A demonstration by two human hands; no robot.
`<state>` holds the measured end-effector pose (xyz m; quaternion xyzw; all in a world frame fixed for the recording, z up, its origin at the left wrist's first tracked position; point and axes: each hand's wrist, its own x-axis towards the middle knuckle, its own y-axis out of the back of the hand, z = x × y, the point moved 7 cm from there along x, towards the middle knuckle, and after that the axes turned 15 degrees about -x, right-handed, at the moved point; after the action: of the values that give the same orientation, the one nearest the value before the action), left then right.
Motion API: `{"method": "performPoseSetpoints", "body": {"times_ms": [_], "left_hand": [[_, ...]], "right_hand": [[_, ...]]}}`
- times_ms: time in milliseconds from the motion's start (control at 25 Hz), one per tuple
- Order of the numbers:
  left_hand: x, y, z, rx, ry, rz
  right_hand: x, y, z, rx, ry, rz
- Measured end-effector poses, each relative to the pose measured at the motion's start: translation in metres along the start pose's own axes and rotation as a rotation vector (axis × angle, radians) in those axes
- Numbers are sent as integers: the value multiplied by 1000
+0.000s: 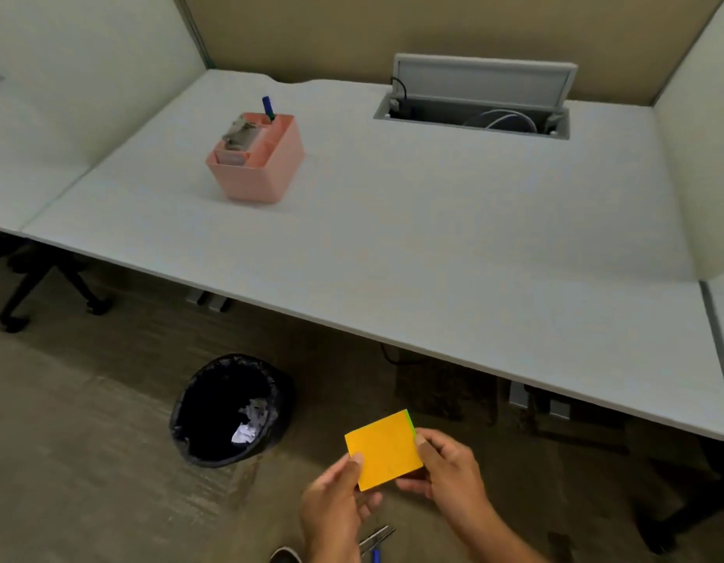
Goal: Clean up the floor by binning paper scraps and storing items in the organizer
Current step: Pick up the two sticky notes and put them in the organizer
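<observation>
An orange sticky-note pad (382, 449) with a green edge is held low in the view, above the carpet. My left hand (336, 505) pinches its lower left corner and my right hand (449, 469) pinches its right side. A pink organizer (267, 172) stands on the white desk (433, 237), with a blue marker (268, 106) and grey items in its compartments. A black lined bin (230, 408) on the floor holds crumpled white paper scraps (248, 424). Scissors (376, 540) with a blue handle lie on the carpet just below my hands.
An open cable hatch (474, 99) with wires sits at the desk's back right. The base of an office chair (47, 286) stands under the desk at left. Partition walls enclose the desk. Another chair base (677, 522) shows at bottom right.
</observation>
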<state>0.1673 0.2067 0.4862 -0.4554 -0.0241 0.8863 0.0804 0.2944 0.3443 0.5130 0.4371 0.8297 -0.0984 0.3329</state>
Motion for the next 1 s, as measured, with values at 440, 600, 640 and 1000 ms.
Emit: {"method": "performPoseSetpoints", "body": {"times_ms": [440,600,640,1000], "left_hand": [[15,85,103,-121,45,36],[19,94,195,-63,14,-146],[19,93,220,-35,-16,-204],[31,70,389,278,-287,-359]], "right_hand": [[-29,-130,-77,-469,116,-31],[-27,-186,-152,-647,262,-28],[-27,-198,-171,-682,287,-20],[-31,-257,-318,-646,424,120]]}}
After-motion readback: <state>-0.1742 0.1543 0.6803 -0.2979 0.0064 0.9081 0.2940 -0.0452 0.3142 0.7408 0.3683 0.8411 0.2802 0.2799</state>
